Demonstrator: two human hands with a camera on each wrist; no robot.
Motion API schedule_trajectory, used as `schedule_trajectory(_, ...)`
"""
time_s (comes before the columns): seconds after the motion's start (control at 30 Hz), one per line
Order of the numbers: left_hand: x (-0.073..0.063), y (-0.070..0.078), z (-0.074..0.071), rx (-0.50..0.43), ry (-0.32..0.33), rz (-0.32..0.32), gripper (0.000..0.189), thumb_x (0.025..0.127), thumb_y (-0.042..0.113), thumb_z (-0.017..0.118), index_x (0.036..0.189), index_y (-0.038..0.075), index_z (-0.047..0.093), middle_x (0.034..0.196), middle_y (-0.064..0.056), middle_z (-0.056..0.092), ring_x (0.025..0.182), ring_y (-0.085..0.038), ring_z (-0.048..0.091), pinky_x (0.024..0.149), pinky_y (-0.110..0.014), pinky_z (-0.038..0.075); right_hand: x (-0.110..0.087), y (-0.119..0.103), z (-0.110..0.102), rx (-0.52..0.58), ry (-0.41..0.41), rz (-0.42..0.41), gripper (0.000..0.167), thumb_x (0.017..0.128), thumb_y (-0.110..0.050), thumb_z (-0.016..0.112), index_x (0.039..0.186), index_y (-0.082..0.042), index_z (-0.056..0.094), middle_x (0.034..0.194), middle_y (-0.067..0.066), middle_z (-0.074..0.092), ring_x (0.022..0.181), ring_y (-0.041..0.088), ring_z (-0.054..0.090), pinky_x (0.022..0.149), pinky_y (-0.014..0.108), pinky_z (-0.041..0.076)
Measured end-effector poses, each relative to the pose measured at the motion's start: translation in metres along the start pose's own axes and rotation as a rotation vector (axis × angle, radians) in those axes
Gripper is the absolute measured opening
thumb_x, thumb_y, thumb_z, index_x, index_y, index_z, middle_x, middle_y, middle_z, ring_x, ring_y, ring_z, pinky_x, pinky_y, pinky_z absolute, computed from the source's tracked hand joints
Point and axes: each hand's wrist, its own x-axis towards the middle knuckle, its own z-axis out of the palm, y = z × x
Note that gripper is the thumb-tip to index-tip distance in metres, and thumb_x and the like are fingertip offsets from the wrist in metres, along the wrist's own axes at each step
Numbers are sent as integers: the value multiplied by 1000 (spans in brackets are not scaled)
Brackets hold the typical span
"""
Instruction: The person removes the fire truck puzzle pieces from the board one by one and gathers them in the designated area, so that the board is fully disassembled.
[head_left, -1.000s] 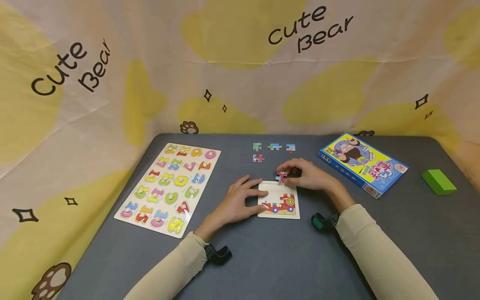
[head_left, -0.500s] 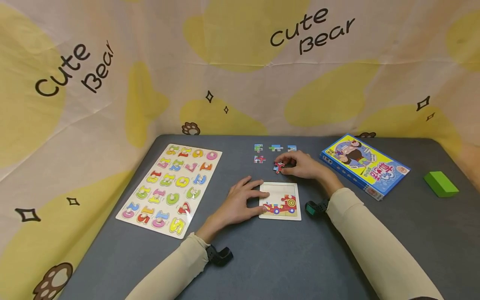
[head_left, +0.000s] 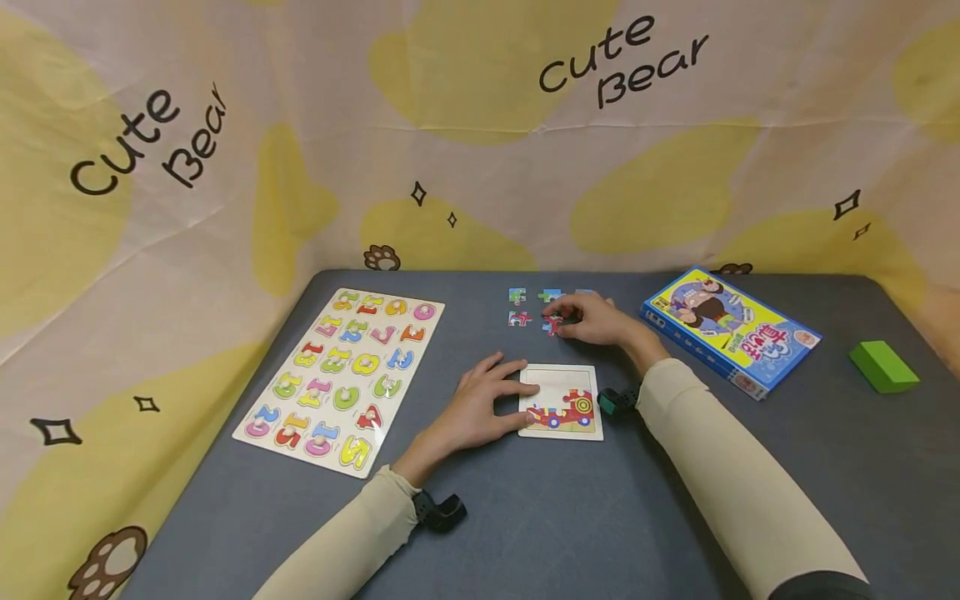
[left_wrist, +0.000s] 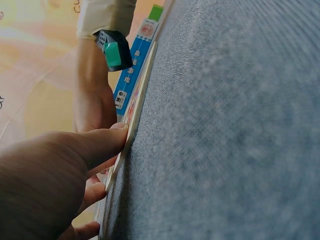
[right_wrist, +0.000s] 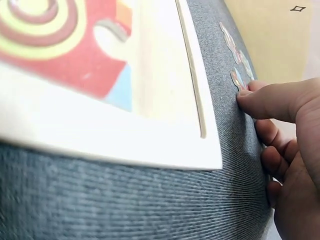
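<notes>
A small square puzzle tray (head_left: 555, 377) lies on the grey table, a red vehicle picture assembled along its lower part and its upper part bare. My left hand (head_left: 480, 408) rests at the tray's left side, fingers spread, thumb and fingertips on its edge (left_wrist: 145, 80). Beyond the tray my right hand (head_left: 596, 321) pinches a red and blue jigsaw piece (head_left: 552, 326) between thumb and forefinger, low at the table. Beside it lie a red piece (head_left: 519, 318), a green and blue piece (head_left: 517, 296) and another (head_left: 549, 294); one more is mostly hidden behind the right hand.
To the left lies a white number board (head_left: 375, 383) with colourful pieces. A blue and yellow box (head_left: 727, 333) is at the right, with a green block (head_left: 883, 367) beyond it. A patterned curtain (head_left: 480, 150) hangs behind the table's far edge.
My right hand has carried the jigsaw piece from the tray's top edge away to the loose pieces, beside the red one. My left hand has stayed on the tray.
</notes>
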Motion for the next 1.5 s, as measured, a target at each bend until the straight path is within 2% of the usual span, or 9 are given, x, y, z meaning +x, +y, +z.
schedule_trajectory(0.27, -1, 2, 0, -6, 13, 13, 41, 90, 35, 77, 128, 22, 73, 157, -3, 49, 155, -38, 24, 118, -68, 21, -6, 3, 4, 18, 81, 5, 35, 92, -13, 73, 126, -7, 70, 106, 16, 66, 90, 28, 54, 90, 53, 27)
schedule_trajectory(0.43, -1, 1, 0, -5, 14, 19, 41, 90, 35, 77, 128, 22, 73, 156, -4, 50, 155, -38, 24, 117, -68, 21, -9, 5, 6, -27, 146, 56, 35, 88, -20, 79, 119, -6, 72, 106, 15, 66, 95, 29, 54, 91, 50, 30)
schedule_trajectory(0.6, 0, -1, 1, 9, 5, 10, 41, 90, 37, 76, 129, 23, 72, 157, -3, 49, 156, -37, 24, 118, -68, 21, -9, 4, 7, -44, 178, 77, 33, 88, -23, 79, 115, -5, 73, 102, 15, 64, 95, 31, 52, 90, 50, 30)
schedule_trajectory(1.0, 0, 1, -2, 1, -13, -4, 42, 92, 38, 75, 131, 24, 71, 158, -2, 47, 156, -37, 23, 118, -69, 20, -5, 1, 8, -61, 182, 138, 27, 91, -22, 76, 113, -6, 74, 96, 13, 61, 93, 28, 50, 91, 51, 30)
schedule_trajectory(1.17, 0, 1, -2, 9, -14, -6, 42, 91, 38, 75, 131, 25, 71, 158, -1, 47, 156, -37, 22, 118, -68, 20, -4, 2, 8, -53, 182, 131, 26, 92, -23, 75, 112, -6, 74, 96, 14, 62, 92, 29, 52, 92, 53, 30)
schedule_trajectory(1.37, 0, 1, -1, 3, -1, 4, 41, 90, 36, 76, 129, 24, 72, 157, -3, 49, 156, -38, 23, 118, -69, 20, -10, 4, 7, 29, 188, 76, 28, 92, -20, 75, 116, -4, 72, 101, 15, 63, 90, 27, 52, 85, 40, 37)
schedule_trajectory(1.5, 0, 2, -1, -1, 4, 1, 41, 90, 35, 77, 129, 23, 73, 157, -3, 50, 155, -39, 24, 118, -69, 20, -19, 4, 5, 102, 164, 59, 28, 93, -19, 74, 119, -5, 72, 102, 13, 63, 86, 24, 51, 77, 34, 41)
